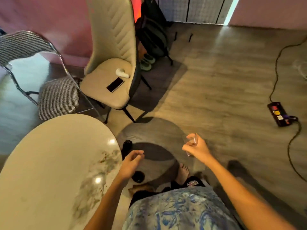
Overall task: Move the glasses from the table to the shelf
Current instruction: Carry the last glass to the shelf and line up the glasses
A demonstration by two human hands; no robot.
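My right hand (pixel 197 148) is closed around a small clear glass (pixel 191 141), held out over the wooden floor to the right of the table. My left hand (pixel 131 161) hangs just off the table's right edge with its fingers loosely curled and nothing in it. The round marble-look table (pixel 49 163) fills the lower left, and no glass shows on the part of its top that I see. No shelf is in view.
A cream padded chair (pixel 108 63) with a phone (pixel 115 84) and a white object on its seat stands beyond the table. A houndstooth folding chair (pixel 56 97) is at left. A power strip (pixel 280 113) and its cable lie on the floor at right. My bare foot (pixel 182 173) is below.
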